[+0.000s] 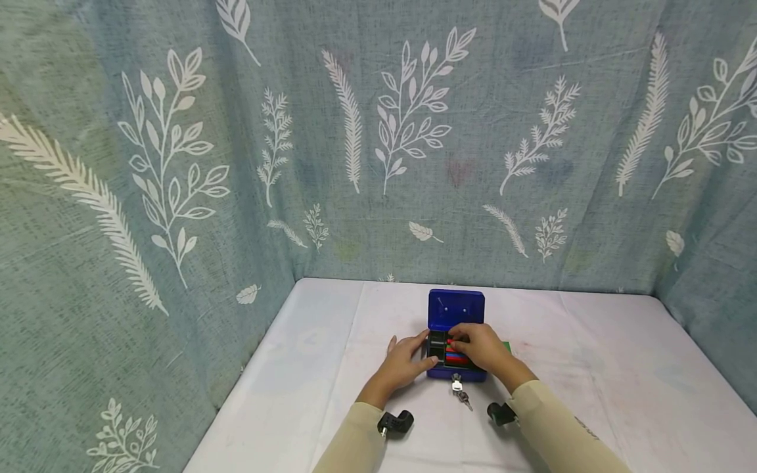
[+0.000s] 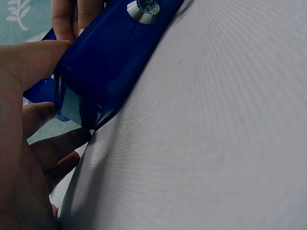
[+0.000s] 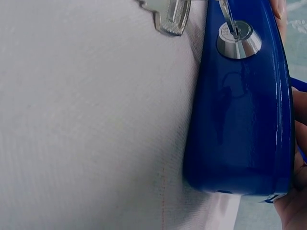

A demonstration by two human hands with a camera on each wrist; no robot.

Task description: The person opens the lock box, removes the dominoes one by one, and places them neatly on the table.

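Note:
A blue metal cash box (image 1: 455, 374) stands with its lid (image 1: 456, 309) raised. Inside it are a black tray (image 1: 437, 355) and several red, green and blue stick-like pieces (image 1: 457, 359). My left hand (image 1: 403, 362) holds the box's left side, thumb on the upper edge and fingers against the wall; the left wrist view shows this grip closely. Above the tray, my right hand (image 1: 481, 345) has its thumb and forefinger around a red piece, whose exact kind is too small to tell. A key sits in the front lock (image 3: 238, 40), with more keys (image 1: 464, 397) hanging below.
A green item (image 1: 506, 346) lies right of the box, partly behind my right hand. The box rests on a white-clothed table (image 1: 307, 341). Leaf-patterned curtains (image 1: 331, 249) border its back and sides. Each wrist carries a black camera mount (image 1: 397, 422).

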